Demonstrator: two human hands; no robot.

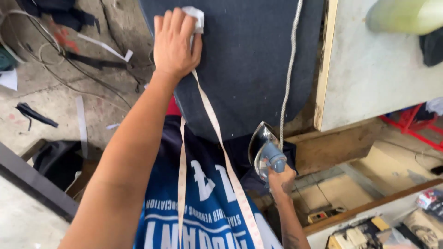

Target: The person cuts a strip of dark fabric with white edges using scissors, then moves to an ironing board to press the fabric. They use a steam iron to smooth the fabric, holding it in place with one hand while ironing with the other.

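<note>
The right hand (280,177) grips the blue handle of the shiny metal iron (264,148), heavy and hot, safe only by the handle. The left hand (174,44), beyond it, presses soft white cloth (196,16) flat on the dark blue padded board (249,64).

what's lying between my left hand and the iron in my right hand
In the head view, dark blue cloth on the ironing board spans the stretch between the left hand and the iron; a cream measuring tape crosses it.
</note>
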